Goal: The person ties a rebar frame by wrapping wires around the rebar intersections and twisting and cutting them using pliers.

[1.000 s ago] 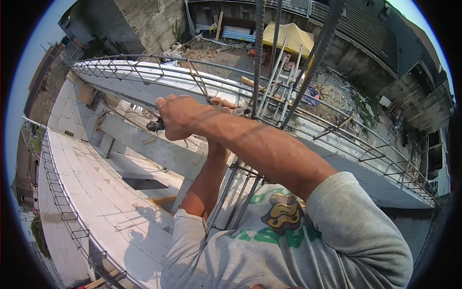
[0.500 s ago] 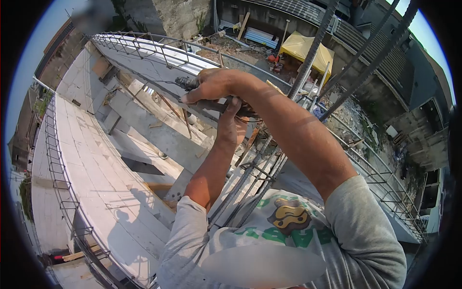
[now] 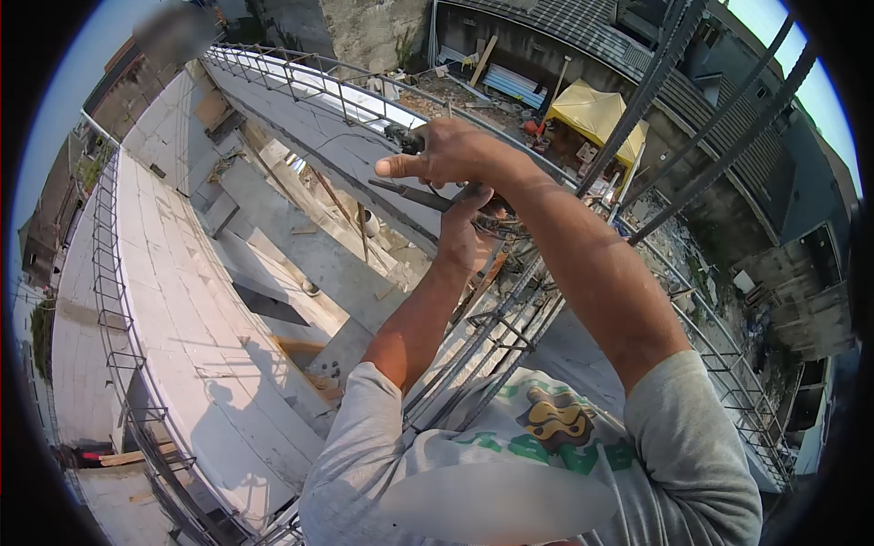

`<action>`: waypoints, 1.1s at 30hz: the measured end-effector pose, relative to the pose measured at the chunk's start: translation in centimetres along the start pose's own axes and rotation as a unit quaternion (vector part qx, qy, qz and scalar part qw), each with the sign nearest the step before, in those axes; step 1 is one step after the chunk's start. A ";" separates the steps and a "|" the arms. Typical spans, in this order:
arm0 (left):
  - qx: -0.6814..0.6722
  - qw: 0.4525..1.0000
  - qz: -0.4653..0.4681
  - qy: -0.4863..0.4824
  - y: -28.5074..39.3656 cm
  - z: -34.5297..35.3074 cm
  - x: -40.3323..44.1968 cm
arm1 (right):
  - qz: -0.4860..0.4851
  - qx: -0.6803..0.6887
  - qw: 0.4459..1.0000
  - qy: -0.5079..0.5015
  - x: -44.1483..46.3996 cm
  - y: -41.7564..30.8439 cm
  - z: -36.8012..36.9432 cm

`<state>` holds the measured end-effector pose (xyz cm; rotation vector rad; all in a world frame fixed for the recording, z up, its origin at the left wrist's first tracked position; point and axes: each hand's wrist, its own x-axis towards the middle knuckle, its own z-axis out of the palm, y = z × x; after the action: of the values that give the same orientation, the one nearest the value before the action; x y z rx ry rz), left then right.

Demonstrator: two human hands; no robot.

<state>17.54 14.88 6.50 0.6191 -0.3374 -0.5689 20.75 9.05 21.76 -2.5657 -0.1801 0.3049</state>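
My right hand [image 3: 442, 153] is closed round a dark bundle [image 3: 403, 138], which looks like thin tie wire, its thumb pointing left. Just below it, my left hand [image 3: 466, 223] grips a dark metal tool [image 3: 414, 194] whose narrow end points left. The tool's other end is hidden by the fingers and the right forearm. Both hands are close together beside a column of upright ribbed bars [image 3: 496, 332], with ties round it. Thin wire strands trail to the left of the bundle.
A pale block wall [image 3: 182, 309] curves along the left. Rebar cages [image 3: 114, 318] run along both walls. Concrete beams [image 3: 291, 227] and timber lie lower down. Tall bars [image 3: 728, 141] rise at upper right; a yellow canopy [image 3: 592, 109] stands on rubble ground.
The view has shifted, so the hands appear farther right. My right hand turned from a fist to thumb out, and the tool in my left hand came into sight.
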 end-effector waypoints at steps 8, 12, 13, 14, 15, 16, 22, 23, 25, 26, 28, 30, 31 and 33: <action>0.051 0.993 0.092 0.050 0.7 4.6 -1.5 | 0.033 -0.290 0.908 0.300 -3.5 -4.4 8.3; 0.004 0.981 0.126 0.146 -0.1 5.6 -1.2 | 0.044 -0.277 0.894 0.349 -1.8 -4.4 9.2; 0.016 0.976 0.130 0.174 0.1 6.0 -1.0 | 0.050 -0.248 0.907 0.338 -1.6 -4.6 8.6; 0.033 0.975 0.135 0.174 -0.3 5.4 -0.5 | 0.040 -0.176 0.922 0.343 -1.7 -4.7 8.1; 0.026 0.977 0.134 0.167 -0.5 5.3 -0.4 | 0.039 -0.154 0.939 0.305 -1.8 -4.8 7.2; 0.020 0.978 0.134 0.160 -0.6 5.2 -0.3 | 0.036 -0.129 0.954 0.267 -1.9 -4.7 6.1; 0.087 0.982 0.125 0.107 -1.8 2.8 -1.8 | 0.015 -0.007 0.995 0.103 -2.7 -4.7 3.5; 0.062 0.982 0.167 0.063 -2.6 1.6 -1.7 | 0.017 0.012 0.997 0.071 -2.8 -4.7 3.0; 0.031 0.993 0.098 -0.054 -0.2 2.4 -3.0 | 0.023 0.000 0.998 0.051 -2.1 -4.5 2.8; 0.042 0.990 0.108 -0.082 -0.1 1.9 -2.9 | 0.021 -0.003 0.999 0.048 -1.8 -4.4 2.7; 0.027 0.993 0.059 -0.103 -0.2 -0.1 -2.4 | 0.012 -0.029 0.999 -0.004 -0.5 -4.1 3.2; -0.006 0.995 0.022 -0.097 -0.3 -1.2 -2.4 | -0.004 -0.083 0.992 -0.100 1.6 -3.8 3.7; -0.022 0.995 0.003 -0.096 -0.3 -1.6 -2.5 | 0.001 -0.001 0.987 -0.160 1.4 -3.7 3.4; -0.040 0.995 -0.017 -0.095 -0.2 -1.9 -2.9 | 0.012 0.161 0.948 -0.275 0.5 -3.2 3.0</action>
<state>16.05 17.33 4.53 0.4951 -0.4815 -0.6726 20.25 13.37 20.94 -2.1049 -0.2770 0.9741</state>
